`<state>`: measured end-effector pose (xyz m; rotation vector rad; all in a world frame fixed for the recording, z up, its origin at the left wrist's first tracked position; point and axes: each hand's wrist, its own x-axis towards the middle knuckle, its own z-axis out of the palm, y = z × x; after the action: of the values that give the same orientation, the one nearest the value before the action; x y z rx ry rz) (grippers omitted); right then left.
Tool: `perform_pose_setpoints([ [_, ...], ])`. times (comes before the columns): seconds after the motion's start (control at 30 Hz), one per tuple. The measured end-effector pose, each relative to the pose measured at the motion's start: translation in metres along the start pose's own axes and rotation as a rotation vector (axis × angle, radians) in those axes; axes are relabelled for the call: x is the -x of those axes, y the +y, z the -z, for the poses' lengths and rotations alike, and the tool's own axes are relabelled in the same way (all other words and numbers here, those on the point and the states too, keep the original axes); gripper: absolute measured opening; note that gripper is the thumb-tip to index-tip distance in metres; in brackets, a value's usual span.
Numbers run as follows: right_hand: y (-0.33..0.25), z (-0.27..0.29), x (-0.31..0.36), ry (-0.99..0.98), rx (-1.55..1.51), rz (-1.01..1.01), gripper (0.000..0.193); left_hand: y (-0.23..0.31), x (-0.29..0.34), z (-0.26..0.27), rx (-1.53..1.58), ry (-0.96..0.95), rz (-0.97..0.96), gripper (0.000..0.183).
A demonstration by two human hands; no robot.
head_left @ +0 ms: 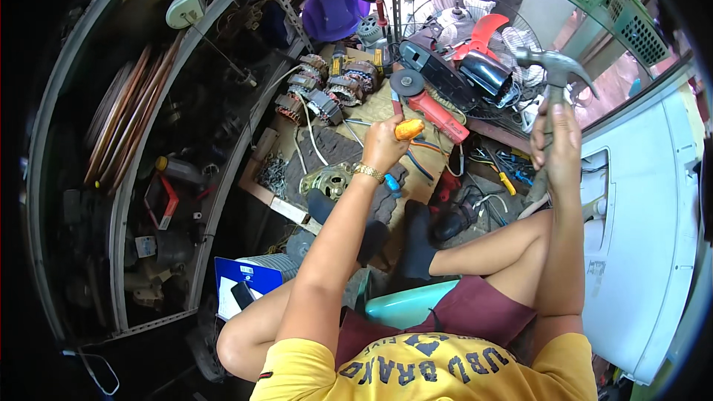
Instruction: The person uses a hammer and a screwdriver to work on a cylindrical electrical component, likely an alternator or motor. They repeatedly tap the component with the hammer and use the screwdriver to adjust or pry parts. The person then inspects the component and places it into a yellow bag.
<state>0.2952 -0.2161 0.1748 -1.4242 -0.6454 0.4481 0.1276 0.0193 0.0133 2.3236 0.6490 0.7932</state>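
My left hand (386, 142) reaches forward over the work board, its fingers closed round a tool with an orange-yellow handle (409, 130); the tool's kind is hidden by the fist. My right hand (557, 134) is raised at the right, wrapped round the handle of a claw hammer (555, 64), whose metal head is up. Beyond my left hand lies a red angle grinder (440, 116) with a grey disc. Several motor stators (327, 104) with copper windings stand behind the hand at the left. A round metal motor cover (330, 182) sits nearer me, left of my wrist.
Metal shelving (119, 252) with dark parts runs along the left. A fan with red blades (483, 36) stands at the back, and a white appliance panel (639, 238) is at the right. Loose tools and wires (505, 178) lie beside my legs. A purple basin (334, 13) is far back.
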Motion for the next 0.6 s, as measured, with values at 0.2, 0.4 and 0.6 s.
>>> perform_pose_setpoints([
  [0.2,0.025,-0.018,0.022,-0.065,0.005,-0.09,0.035,0.0,0.002,0.007,0.037,0.018,0.028,0.014],
  [0.4,0.049,-0.039,0.032,-0.144,-0.023,-0.148,0.032,-0.004,-0.004,0.013,0.051,0.017,0.012,0.014],
  [0.6,0.085,-0.079,0.048,-0.183,0.036,-0.21,0.033,-0.01,-0.002,0.004,0.05,0.016,0.0,0.015],
])
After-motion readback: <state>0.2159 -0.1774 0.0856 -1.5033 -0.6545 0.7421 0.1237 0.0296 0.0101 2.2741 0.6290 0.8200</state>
